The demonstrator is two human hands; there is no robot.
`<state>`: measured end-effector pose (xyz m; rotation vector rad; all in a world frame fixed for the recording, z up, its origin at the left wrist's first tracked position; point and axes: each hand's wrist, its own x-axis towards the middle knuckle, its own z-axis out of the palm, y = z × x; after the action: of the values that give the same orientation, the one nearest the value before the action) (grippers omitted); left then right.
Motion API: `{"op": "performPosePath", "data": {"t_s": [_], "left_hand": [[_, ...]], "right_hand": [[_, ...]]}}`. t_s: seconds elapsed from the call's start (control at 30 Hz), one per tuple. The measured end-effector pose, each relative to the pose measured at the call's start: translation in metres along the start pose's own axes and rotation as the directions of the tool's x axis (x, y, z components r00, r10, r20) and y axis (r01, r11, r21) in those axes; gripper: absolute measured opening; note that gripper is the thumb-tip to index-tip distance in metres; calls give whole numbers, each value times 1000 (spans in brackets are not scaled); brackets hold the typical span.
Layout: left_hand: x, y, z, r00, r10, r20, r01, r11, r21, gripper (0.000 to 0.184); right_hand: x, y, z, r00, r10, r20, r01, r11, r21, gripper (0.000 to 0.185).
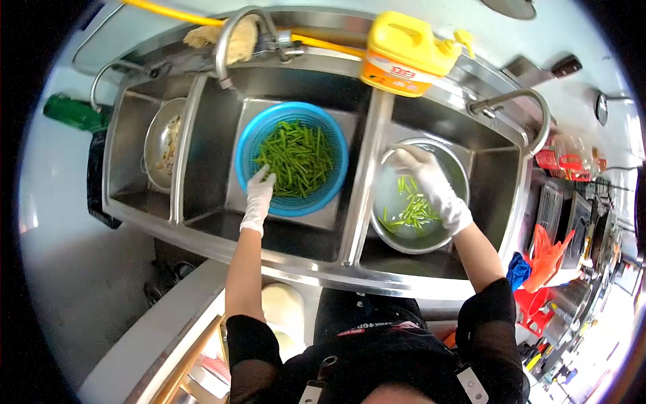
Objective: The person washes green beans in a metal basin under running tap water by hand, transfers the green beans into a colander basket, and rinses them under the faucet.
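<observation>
A blue plastic colander (245, 160) in the middle sink holds many thin, stick-like cut green vegetable pieces (299, 158). My left hand (260, 196), in a white glove, is at its near left side with fingers apart at the edge of the pieces. In the right sink stands a round metal basin (464, 182) of cloudy water, with more cut green pieces (414, 212) in it. My right hand (431, 178), also gloved, reaches over the basin's right side, fingers towards its far left. Those fingers are blurred, and whether they grip anything cannot be made out.
A metal strainer (156, 145) with food scraps sits in the left sink. Behind the sinks are a yellow detergent jug (404, 57), a tan cloth (242, 42), a cleaver (538, 69) and curved faucets (225, 50). A red plastic bag (548, 252) lies at right.
</observation>
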<state>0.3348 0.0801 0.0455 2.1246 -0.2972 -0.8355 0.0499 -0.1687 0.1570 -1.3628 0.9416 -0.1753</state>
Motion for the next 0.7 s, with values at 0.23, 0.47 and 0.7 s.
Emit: {"op": "performPosePath", "data": {"t_s": [0.23, 0.47, 0.7], "left_hand": [[-89, 143, 96, 733, 677, -64, -679, 734, -10, 24], [-86, 106, 306, 733, 414, 540, -639, 692, 336, 47], [-31, 56, 376, 736, 248, 630, -629, 593, 502, 80]], "right_hand": [[-31, 177, -159, 846, 203, -493, -348, 911, -221, 34], [16, 217, -139, 983, -79, -166, -104, 506, -856, 39], [87, 212, -127, 944, -294, 153, 245, 308, -919, 58]]}}
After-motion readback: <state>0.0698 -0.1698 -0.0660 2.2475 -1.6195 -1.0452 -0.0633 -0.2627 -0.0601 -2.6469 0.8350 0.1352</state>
